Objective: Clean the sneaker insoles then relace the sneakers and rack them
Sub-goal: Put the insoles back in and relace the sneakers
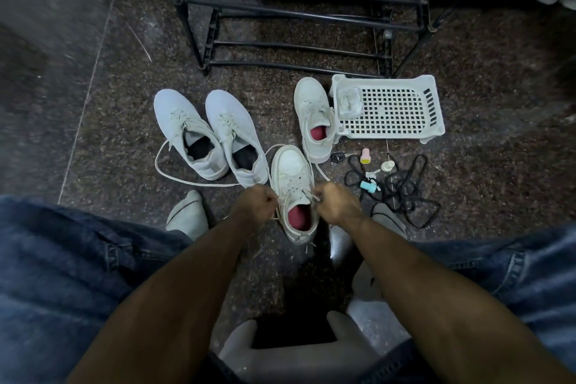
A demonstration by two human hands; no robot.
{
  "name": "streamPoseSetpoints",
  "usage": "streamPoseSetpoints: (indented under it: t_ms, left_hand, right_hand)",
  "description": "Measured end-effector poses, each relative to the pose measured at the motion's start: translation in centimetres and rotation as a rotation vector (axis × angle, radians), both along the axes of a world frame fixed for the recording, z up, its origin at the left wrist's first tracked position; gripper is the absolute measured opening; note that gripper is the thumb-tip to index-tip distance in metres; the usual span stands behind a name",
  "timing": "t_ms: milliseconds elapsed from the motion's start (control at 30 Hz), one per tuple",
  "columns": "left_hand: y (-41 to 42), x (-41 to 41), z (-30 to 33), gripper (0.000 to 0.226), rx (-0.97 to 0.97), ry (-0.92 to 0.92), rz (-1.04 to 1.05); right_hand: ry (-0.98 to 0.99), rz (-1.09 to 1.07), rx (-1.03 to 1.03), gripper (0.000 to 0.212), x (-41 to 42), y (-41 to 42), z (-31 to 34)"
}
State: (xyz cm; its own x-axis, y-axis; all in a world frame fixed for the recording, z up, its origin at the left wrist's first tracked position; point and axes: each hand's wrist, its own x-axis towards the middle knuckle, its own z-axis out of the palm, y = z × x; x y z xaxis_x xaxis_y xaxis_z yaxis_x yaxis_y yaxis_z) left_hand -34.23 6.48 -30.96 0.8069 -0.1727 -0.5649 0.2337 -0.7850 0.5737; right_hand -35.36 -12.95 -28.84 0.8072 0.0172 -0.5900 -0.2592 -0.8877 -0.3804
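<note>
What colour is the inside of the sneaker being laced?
Dark red, seen in the head view inside the sneaker between both hands.

Both forearms are bare from the elbow down, with no sleeves, watch or rings showing on the left hand (254, 203) or the right hand (338, 204). The legs wear dark blue denim jeans (62, 265) with visible seams and faded patches. Either side of the hands, grey socks (187, 215) cover the feet.
</note>
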Motion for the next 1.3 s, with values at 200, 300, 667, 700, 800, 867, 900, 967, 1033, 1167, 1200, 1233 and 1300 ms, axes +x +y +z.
streamPoseSetpoints:
  t_ms: [200, 300, 667, 700, 800, 867, 900, 967, 1033, 1167, 1200, 1233, 1300]
  left_hand:
    - [1.0, 2.6, 2.3, 0.021, 0.154, 0.035, -0.141]
    - [0.8, 4.0, 4.1, 0.030, 0.286, 0.132, -0.245]
    - [1.7, 7.3, 9.1, 0.029, 0.128, 0.237, -0.208]
    - [1.6, 7.3, 9.3, 0.029, 0.035, 0.235, -0.128]
    - [1.5, 7.1, 9.4, 0.034, -0.232, 0.225, 0.080]
    - [1.2, 6.6, 8.8, 0.031, -0.371, 0.190, 0.197]
    - [0.9, 6.3, 8.5, 0.025, -0.433, 0.173, 0.267]
    - [0.4, 5.5, 7.5, 0.015, -0.607, 0.166, 0.444]
    - [-0.1, 4.4, 6.5, 0.017, -0.806, 0.222, 0.622]
    - [-0.8, 2.9, 5.2, 0.017, -0.783, 0.199, 0.706]
    - [-0.9, 2.9, 5.1, 0.016, -0.717, 0.161, 0.648]
    - [-1.0, 3.1, 5.2, 0.016, -0.643, 0.122, 0.566]
    - [-1.3, 3.8, 6.2, 0.015, -0.495, 0.077, 0.372]
  right_hand:
    - [0.124, 0.107, -0.057, 0.009, 1.9, -2.8, 1.8]
    - [0.170, 0.151, -0.037, 0.017, 3.0, -4.3, 2.6]
    - [0.116, -0.022, 0.164, 0.029, 4.1, -6.0, 6.8]
    - [0.076, -0.047, 0.198, 0.037, 4.3, -5.9, 7.5]
    - [-0.024, -0.070, 0.299, 0.033, 5.0, -5.3, 8.8]
    - [-0.052, -0.049, 0.349, 0.026, 5.1, -4.5, 9.0]
    - [-0.058, -0.045, 0.355, 0.029, 5.1, -4.0, 8.7]
    - [-0.060, -0.096, 0.411, 0.033, 4.6, -3.1, 7.8]
    - [-0.060, -0.244, 0.545, 0.029, 3.8, -2.0, 6.9]
    - [-0.087, -0.617, 0.896, 0.035, 2.4, 0.1, 6.0]
    - [-0.081, -0.682, 0.963, 0.036, 2.1, 0.4, 5.7]
    - [-0.066, -0.734, 1.003, 0.037, 1.9, 0.5, 5.3]
    - [-0.058, -0.786, 1.009, 0.038, 1.7, 0.3, 4.4]
